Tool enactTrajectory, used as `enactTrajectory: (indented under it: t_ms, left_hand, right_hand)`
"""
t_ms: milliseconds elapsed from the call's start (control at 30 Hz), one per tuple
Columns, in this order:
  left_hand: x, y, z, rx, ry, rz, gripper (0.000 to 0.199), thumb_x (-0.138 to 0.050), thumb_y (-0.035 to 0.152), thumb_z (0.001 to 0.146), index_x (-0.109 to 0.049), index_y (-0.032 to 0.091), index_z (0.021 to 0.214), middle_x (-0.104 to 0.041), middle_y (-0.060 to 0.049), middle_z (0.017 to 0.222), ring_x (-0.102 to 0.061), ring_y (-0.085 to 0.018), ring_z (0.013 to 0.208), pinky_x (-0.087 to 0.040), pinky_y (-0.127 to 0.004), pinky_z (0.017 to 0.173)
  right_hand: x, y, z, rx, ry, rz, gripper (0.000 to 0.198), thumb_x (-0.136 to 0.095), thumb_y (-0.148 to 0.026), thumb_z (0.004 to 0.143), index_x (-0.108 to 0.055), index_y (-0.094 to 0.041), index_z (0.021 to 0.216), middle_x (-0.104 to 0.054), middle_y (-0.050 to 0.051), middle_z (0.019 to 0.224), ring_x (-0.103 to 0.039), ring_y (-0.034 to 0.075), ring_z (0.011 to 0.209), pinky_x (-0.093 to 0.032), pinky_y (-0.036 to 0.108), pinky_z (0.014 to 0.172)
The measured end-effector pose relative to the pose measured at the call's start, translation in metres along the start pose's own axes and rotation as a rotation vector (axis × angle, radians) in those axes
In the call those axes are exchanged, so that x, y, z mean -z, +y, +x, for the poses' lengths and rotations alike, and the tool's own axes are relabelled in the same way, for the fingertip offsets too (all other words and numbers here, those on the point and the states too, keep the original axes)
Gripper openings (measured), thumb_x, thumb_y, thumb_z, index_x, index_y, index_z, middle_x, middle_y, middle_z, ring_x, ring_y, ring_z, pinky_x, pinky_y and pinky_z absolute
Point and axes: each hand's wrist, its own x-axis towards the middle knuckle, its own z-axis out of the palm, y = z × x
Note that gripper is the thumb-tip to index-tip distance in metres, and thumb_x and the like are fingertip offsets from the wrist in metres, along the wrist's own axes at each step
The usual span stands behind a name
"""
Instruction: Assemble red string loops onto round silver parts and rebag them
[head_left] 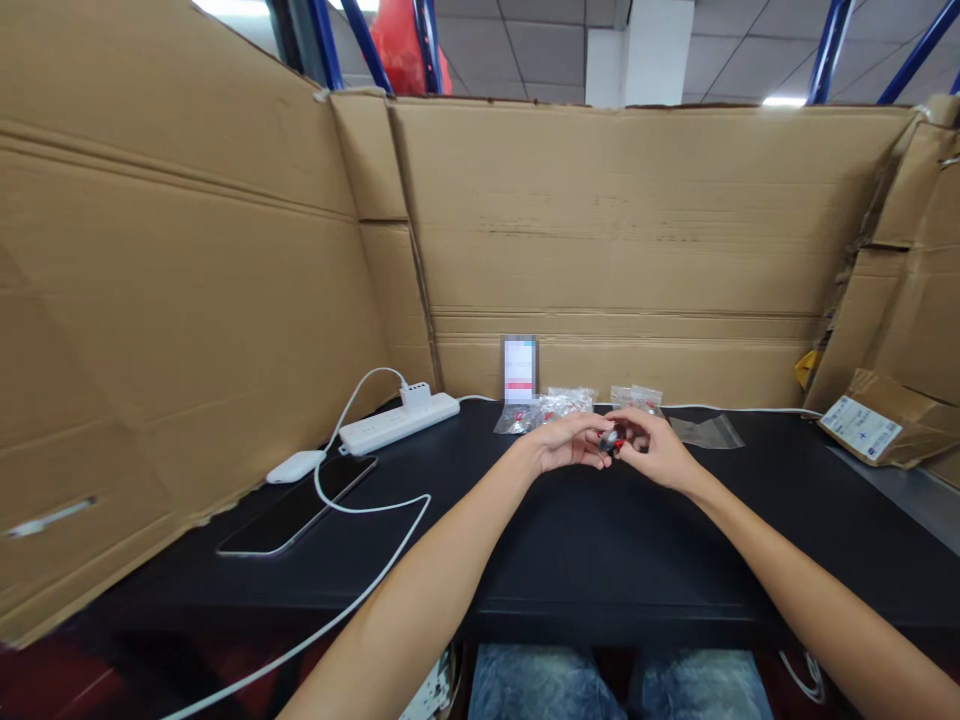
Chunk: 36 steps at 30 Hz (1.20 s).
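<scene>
Above the black tabletop, a small round black-and-red object (pixel 612 439) with a shiny face sits between my two hands; its exact kind is too small to make out. My right hand (pixel 656 452) pinches it from the right between thumb and fingers. From the left, my left hand (pixel 571 442) has its curled fingertips closed against the same piece. Just behind the hands lie clear plastic bags (pixel 566 402) with small red bits inside, and another such bag (pixel 636 397). A flat clear bag (pixel 706 432) rests to the right of my right hand.
A phone with a lit screen (pixel 520 368) leans against the back cardboard wall (pixel 622 250). On the left are a white power strip (pixel 401 422), a dark phone (pixel 300 510) and a looping white cable (pixel 375 580). A labelled cardboard package (pixel 892 420) stands at right.
</scene>
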Motion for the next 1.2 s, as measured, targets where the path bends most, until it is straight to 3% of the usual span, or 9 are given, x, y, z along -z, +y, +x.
enactTrajectory:
  t_ms: [233, 467, 800, 967, 1200]
  left_hand:
    - [0.002, 0.001, -0.003, 0.085, -0.134, 0.082, 0.033, -0.076, 0.034, 0.069, -0.056, 0.015, 0.089, -0.066, -0.004, 0.075, -0.065, -0.017, 0.065, -0.050, -0.032, 0.064]
    - [0.007, 0.002, -0.004, 0.083, -0.131, 0.083, 0.031, -0.073, 0.034, 0.072, -0.060, 0.014, 0.092, -0.067, -0.005, 0.077, -0.064, -0.016, 0.065, -0.049, -0.032, 0.067]
    - [0.008, 0.003, -0.004, 0.066, -0.096, 0.018, 0.030, -0.070, 0.032, 0.075, -0.061, 0.013, 0.097, -0.069, -0.008, 0.080, -0.065, -0.017, 0.066, -0.048, -0.032, 0.069]
    - [0.008, 0.004, -0.004, 0.067, -0.092, -0.002, 0.028, -0.066, 0.032, 0.078, -0.060, 0.012, 0.096, -0.069, -0.011, 0.082, -0.064, -0.016, 0.066, -0.048, -0.030, 0.069]
    - [0.012, 0.001, 0.000, 0.089, -0.121, -0.085, 0.033, -0.060, 0.036, 0.082, -0.061, 0.008, 0.098, -0.068, -0.013, 0.083, -0.063, -0.016, 0.065, -0.048, -0.027, 0.065]
  right_hand:
    - [-0.001, -0.010, -0.002, 0.071, -0.178, 0.002, 0.019, -0.055, -0.011, 0.075, -0.066, -0.019, 0.089, -0.058, 0.004, 0.092, -0.057, 0.016, 0.082, -0.048, 0.026, 0.069]
    - [-0.003, 0.001, -0.003, -0.004, -0.066, -0.005, 0.017, -0.060, -0.015, 0.073, -0.060, -0.018, 0.089, -0.057, 0.001, 0.082, -0.052, 0.011, 0.064, -0.043, 0.022, 0.056]
    - [-0.004, 0.004, 0.002, -0.125, -0.031, 0.359, 0.022, -0.066, -0.019, 0.068, -0.057, -0.017, 0.088, -0.061, 0.001, 0.081, -0.058, 0.013, 0.068, -0.049, 0.028, 0.064]
    - [-0.005, 0.005, 0.003, -0.150, 0.034, 0.373, 0.016, -0.067, -0.019, 0.067, -0.059, -0.017, 0.081, -0.061, 0.000, 0.075, -0.059, 0.013, 0.066, -0.048, 0.029, 0.068]
    - [-0.001, -0.004, 0.002, -0.267, 0.070, 0.414, 0.021, -0.072, -0.032, 0.068, -0.058, -0.017, 0.073, -0.061, 0.000, 0.065, -0.056, 0.012, 0.058, -0.041, 0.022, 0.051]
